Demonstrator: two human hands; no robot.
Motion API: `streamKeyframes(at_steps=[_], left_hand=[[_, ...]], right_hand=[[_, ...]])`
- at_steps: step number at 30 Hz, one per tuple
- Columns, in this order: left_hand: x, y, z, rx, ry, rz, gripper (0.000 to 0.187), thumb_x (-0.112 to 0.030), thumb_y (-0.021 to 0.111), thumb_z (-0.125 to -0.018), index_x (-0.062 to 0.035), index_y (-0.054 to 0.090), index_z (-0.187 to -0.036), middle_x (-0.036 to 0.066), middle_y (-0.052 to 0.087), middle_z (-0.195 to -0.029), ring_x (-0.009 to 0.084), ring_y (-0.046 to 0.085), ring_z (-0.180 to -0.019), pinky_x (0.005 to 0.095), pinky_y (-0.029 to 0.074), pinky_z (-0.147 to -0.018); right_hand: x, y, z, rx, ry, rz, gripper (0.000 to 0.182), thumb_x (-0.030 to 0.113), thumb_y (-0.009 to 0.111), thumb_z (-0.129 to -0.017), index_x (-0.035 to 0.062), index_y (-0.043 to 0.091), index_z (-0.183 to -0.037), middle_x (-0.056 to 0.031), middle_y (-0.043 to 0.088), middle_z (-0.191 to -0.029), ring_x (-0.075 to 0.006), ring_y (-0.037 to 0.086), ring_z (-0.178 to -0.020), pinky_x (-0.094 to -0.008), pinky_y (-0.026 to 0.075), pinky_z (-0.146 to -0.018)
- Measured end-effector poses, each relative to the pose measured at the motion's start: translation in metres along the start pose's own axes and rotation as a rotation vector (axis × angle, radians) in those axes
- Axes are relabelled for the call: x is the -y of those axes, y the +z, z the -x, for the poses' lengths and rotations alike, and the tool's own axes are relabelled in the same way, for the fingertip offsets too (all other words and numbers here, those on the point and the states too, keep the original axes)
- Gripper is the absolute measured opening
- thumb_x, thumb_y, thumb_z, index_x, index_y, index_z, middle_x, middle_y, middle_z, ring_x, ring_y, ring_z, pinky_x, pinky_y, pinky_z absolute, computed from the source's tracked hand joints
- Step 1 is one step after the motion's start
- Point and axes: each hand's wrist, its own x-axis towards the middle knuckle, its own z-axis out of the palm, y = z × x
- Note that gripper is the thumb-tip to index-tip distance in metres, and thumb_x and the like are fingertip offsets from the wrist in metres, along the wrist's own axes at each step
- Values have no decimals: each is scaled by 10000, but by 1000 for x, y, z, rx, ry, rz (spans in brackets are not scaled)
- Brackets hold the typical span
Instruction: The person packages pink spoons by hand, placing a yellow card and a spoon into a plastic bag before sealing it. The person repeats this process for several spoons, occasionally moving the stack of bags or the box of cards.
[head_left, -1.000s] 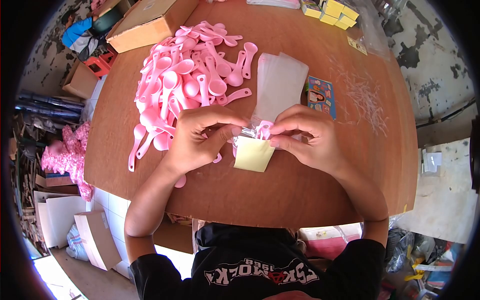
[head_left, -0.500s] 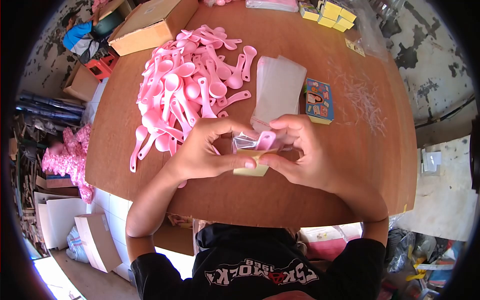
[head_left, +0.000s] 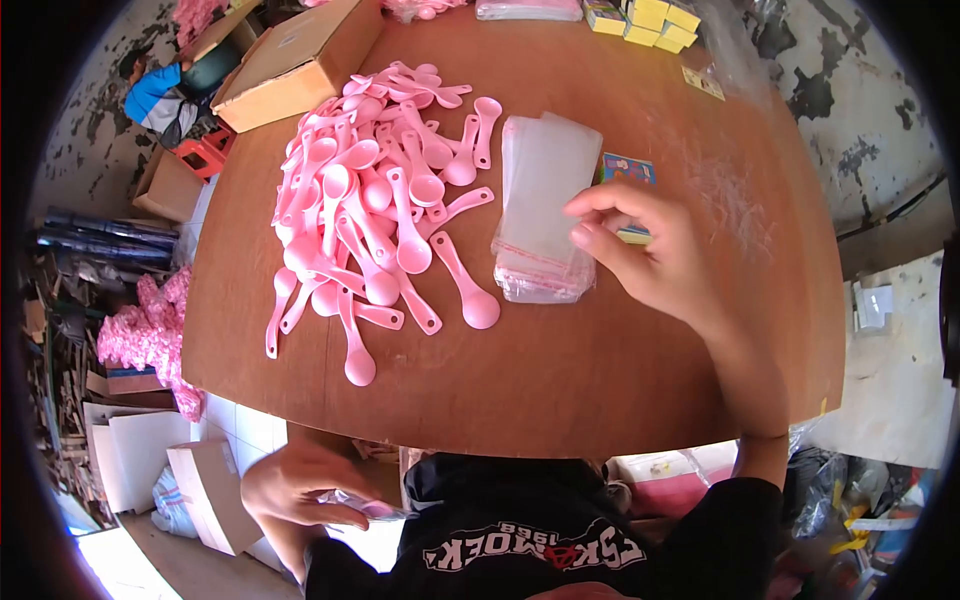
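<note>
Down beside the table's front edge, my left hand (head_left: 305, 485) is closed round a clear plastic packet (head_left: 365, 507), whose contents I cannot make out. My right hand (head_left: 650, 245) hovers over the table, thumb and forefinger apart with nothing between them. Beneath and beyond it is a stack of small blue cards (head_left: 627, 168) with yellow edges, partly hidden by the hand. Just left of its fingertips lies a stack of clear plastic bags (head_left: 545, 190). A large pile of pink plastic spoons (head_left: 375, 190) spreads over the left part of the table, with one spoon (head_left: 480, 308) nearest the bags.
A cardboard box (head_left: 295, 65) stands on the table's far left corner. Yellow card stacks (head_left: 655, 22) sit at the far edge. Thin plastic strips (head_left: 735, 205) are scattered at the right. Another person (head_left: 160, 95) in blue is at the far left, near a red stool (head_left: 205, 150).
My hands have separated. The left one has moved down off the table with the packet, which held a pink spoon and a yellow piece; the right has shifted right, over the blue cards.
</note>
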Motion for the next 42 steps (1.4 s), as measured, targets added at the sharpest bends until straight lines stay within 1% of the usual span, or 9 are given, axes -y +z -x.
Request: streamKeyframes(at_steps=[4,6,10,12,15,22,30,41,42], left_hand=[[13,40,71,-147,-777,-167,587,-203,867,-688,-33,611,-1188,173,657,-1092,267,684,-933,330,533,-813],[8,43,80,-200,-808,-186,692,-207,892,-642,-14,578,-1228,194,618,-1183,282,643,-1054,354,498,-907],[2,39,59,-304,-447,3,700,-201,896,-627,14,581,-1214,165,631,-1201,339,618,-1090,404,481,-939],[4,24,25,-84,15,-77,653,-209,875,-652,12,593,-1199,166,642,-1183,340,629,-1069,433,481,-939],[7,10,-32,-64,296,-71,562,-233,829,-717,21,604,-1165,134,669,-1077,331,651,-886,442,516,-772],[-10,-34,-139,-265,153,-616,354,-131,766,-757,-29,649,-1076,121,631,-1057,291,633,-852,382,516,-712],[41,-22,-170,-327,330,-864,426,-260,729,-797,-28,635,-1142,143,560,-1274,328,508,-1210,448,413,-1011],[49,-16,-170,-306,274,-817,460,-253,730,-802,-23,599,-1178,152,550,-1294,340,506,-1214,465,376,-1047],[52,-12,-172,-512,314,-714,438,-214,745,-787,-23,596,-1152,147,561,-1266,341,514,-1200,462,387,-1033]], right_hand=[[-13,4,0,93,56,324,126,117,732,-796,41,693,-889,-74,647,-754,-197,623,-670,-318,486,-612],[-27,13,1,52,42,302,123,120,733,-787,44,699,-877,-78,647,-749,-214,610,-668,-334,474,-613],[-32,18,1,-1,51,293,91,117,723,-785,48,703,-841,-89,646,-747,-248,590,-680,-367,459,-637],[-31,17,0,-34,-26,337,79,107,712,-790,44,702,-836,-93,644,-745,-257,587,-674,-372,456,-631],[-29,17,2,-45,-89,365,61,87,690,-801,37,701,-835,-100,644,-745,-269,590,-674,-373,457,-629],[-24,14,0,24,59,274,60,57,664,-814,8,686,-840,-123,661,-775,-261,627,-709,-370,483,-660],[-30,14,0,-8,-33,299,79,67,640,-842,-7,668,-848,-142,661,-773,-282,630,-698,-366,484,-641],[10,11,0,-323,-82,226,75,72,658,-852,12,640,-892,-112,623,-799,-272,608,-704,-354,479,-635],[17,10,1,-177,-175,274,73,78,674,-841,23,642,-876,-106,619,-797,-270,607,-710,-351,480,-636]])
